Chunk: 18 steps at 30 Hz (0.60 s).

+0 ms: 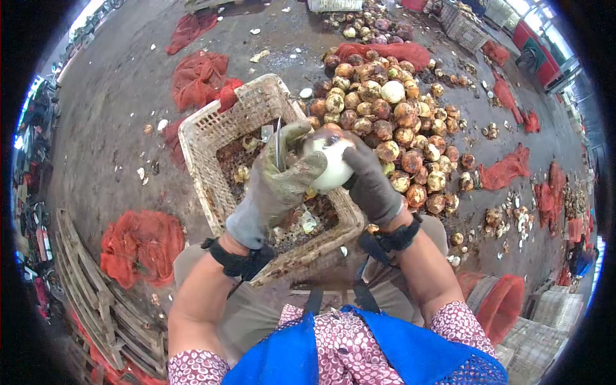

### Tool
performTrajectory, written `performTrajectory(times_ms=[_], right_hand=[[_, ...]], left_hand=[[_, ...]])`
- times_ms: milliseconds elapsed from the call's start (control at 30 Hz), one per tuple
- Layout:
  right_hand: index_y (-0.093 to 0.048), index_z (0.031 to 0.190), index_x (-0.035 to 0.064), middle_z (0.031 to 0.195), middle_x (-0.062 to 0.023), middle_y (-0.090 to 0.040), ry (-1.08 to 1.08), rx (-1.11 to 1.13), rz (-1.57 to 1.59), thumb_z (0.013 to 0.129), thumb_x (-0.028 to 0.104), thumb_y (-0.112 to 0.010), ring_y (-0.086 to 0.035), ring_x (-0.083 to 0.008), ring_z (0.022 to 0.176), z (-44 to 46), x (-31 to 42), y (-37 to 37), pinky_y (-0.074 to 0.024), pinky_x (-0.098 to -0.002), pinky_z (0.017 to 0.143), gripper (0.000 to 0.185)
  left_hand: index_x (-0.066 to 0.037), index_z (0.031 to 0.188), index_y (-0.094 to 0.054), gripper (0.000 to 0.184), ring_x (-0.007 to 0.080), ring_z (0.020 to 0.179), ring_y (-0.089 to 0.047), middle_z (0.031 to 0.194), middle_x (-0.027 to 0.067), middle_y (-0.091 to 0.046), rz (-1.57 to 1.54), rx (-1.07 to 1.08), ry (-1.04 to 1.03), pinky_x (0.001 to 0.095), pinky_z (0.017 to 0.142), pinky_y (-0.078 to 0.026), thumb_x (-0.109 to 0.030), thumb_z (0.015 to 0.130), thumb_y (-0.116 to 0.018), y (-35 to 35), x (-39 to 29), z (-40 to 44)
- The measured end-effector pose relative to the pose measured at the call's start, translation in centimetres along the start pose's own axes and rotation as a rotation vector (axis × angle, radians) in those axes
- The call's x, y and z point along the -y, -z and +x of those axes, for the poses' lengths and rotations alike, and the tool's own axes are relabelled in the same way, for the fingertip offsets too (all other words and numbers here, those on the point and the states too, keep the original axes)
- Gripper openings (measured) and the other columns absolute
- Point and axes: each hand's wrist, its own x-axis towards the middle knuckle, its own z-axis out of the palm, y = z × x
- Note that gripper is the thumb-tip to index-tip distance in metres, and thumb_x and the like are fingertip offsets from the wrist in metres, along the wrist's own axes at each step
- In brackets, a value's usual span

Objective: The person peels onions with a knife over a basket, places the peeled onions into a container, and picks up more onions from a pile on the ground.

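Observation:
A partly peeled onion, white below with some brown skin at its top, is held above the crate. My right hand, in a dark grey glove, is closed around its right side. My left hand, in a grey glove, has a knife gripped in its fingers, blade pointing up. Its thumb presses against the onion's left side. Beneath my hands stands a dirty cream plastic crate, tilted in view, with onion skins and scraps inside. The knife's handle is hidden by the glove.
A large heap of unpeeled onions lies just beyond my right hand. Red mesh sacks are scattered on the wet floor. A wooden pallet is at lower left, a red mesh-covered basket at lower right. Another crate stands far right.

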Motion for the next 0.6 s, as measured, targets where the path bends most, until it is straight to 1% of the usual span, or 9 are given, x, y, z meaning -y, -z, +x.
performTrajectory(times_ms=[67,200,300,367,400,433,500,567,600], right_hand=[[-0.052,0.134,0.0048,0.117,-0.0090,-0.062,-0.033,-0.030,0.039,0.082,0.028,-0.075,-0.066,-0.0195,0.096,-0.3,-2.4,0.7,-0.0573,-0.0315,0.081,0.061],[-0.053,0.132,0.0058,0.116,-0.0105,-0.063,0.065,0.011,-0.039,0.083,0.027,-0.072,-0.066,-0.0200,0.100,-0.5,-1.5,0.8,-0.0580,-0.0354,0.083,0.057],[-0.052,0.133,0.0068,0.118,-0.0117,-0.063,0.098,0.077,-0.040,0.087,0.042,-0.068,-0.065,-0.0238,0.107,-0.4,0.2,1.0,-0.0551,-0.0400,0.092,0.060],[-0.048,0.139,0.0094,0.125,-0.0103,-0.061,0.013,0.202,0.397,0.089,0.065,-0.057,-0.062,-0.0236,0.112,-0.5,0.8,1.0,-0.0540,-0.0392,0.091,0.076],[-0.048,0.139,0.0127,0.125,-0.0099,-0.062,0.007,-0.018,0.442,0.088,0.075,-0.048,-0.063,-0.0248,0.111,-0.1,0.1,0.8,-0.0550,-0.0413,0.090,0.081],[-0.048,0.139,0.0127,0.125,-0.0099,-0.062,0.012,-0.018,0.440,0.088,0.075,-0.048,-0.063,-0.0248,0.111,-0.2,0.1,1.0,-0.0550,-0.0413,0.090,0.081],[-0.050,0.136,0.0119,0.124,-0.0107,-0.062,0.011,0.004,0.347,0.087,0.068,-0.057,-0.063,-0.0252,0.109,-0.5,0.4,0.9,-0.0555,-0.0408,0.089,0.075],[-0.048,0.135,0.0079,0.121,-0.0119,-0.062,0.027,-0.002,0.200,0.083,0.059,-0.067,-0.064,-0.0243,0.108,-0.1,0.5,1.3,-0.0551,-0.0417,0.090,0.075],[-0.046,0.134,0.0040,0.117,-0.0131,-0.062,0.046,-0.014,0.050,0.079,0.050,-0.076,-0.064,-0.0234,0.107,0.1,0.7,1.6,-0.0547,-0.0427,0.092,0.078]], left_hand=[[0.001,0.134,-0.051,0.050,0.0143,0.106,-0.060,0.120,0.0091,-0.063,-0.019,0.000,0.067,0.0305,0.089,-0.051,-0.025,0.094,-0.067,-0.3,0.5,-0.2],[0.000,0.132,-0.053,0.046,0.0141,0.093,-0.064,0.117,0.0113,-0.065,-0.166,0.031,0.169,0.0292,0.079,-0.053,-0.033,0.099,-0.055,2.1,-0.2,0.5],[-0.003,0.131,-0.054,0.049,0.0117,0.066,-0.060,0.107,0.0114,-0.068,-0.533,-0.158,0.022,0.0251,0.060,-0.053,-0.040,0.102,-0.040,5.6,-0.3,1.5],[-0.005,0.132,-0.053,0.044,0.0082,0.054,-0.051,0.100,0.0107,-0.068,-0.714,-0.532,0.130,0.0240,0.050,-0.049,-0.036,0.102,-0.042,4.7,-1.1,1.6],[-0.006,0.132,-0.053,0.043,0.0096,0.054,-0.053,0.099,0.0106,-0.067,-0.637,-0.354,0.186,0.0247,0.052,-0.050,-0.035,0.102,-0.044,4.7,-1.2,1.2],[-0.007,0.133,-0.053,0.042,0.0111,0.054,-0.055,0.099,0.0105,-0.067,-0.558,-0.182,0.240,0.0254,0.055,-0.052,-0.034,0.102,-0.046,4.7,-1.3,0.7],[-0.007,0.132,-0.052,0.041,0.0114,0.066,-0.056,0.084,0.0059,-0.063,-0.426,-0.089,0.378,0.0242,0.056,-0.046,-0.033,0.102,-0.047,3.6,-1.1,-0.5],[-0.008,0.133,-0.053,0.039,0.0203,0.072,-0.064,0.091,0.0115,-0.067,0.413,0.131,0.068,0.0309,0.062,-0.051,-0.026,0.098,-0.053,2.9,0.2,-0.9],[-0.008,0.133,-0.053,0.039,0.0203,0.072,-0.064,0.091,0.0115,-0.067,0.414,0.133,0.070,0.0309,0.062,-0.051,-0.026,0.098,-0.053,2.7,0.6,-1.0]])
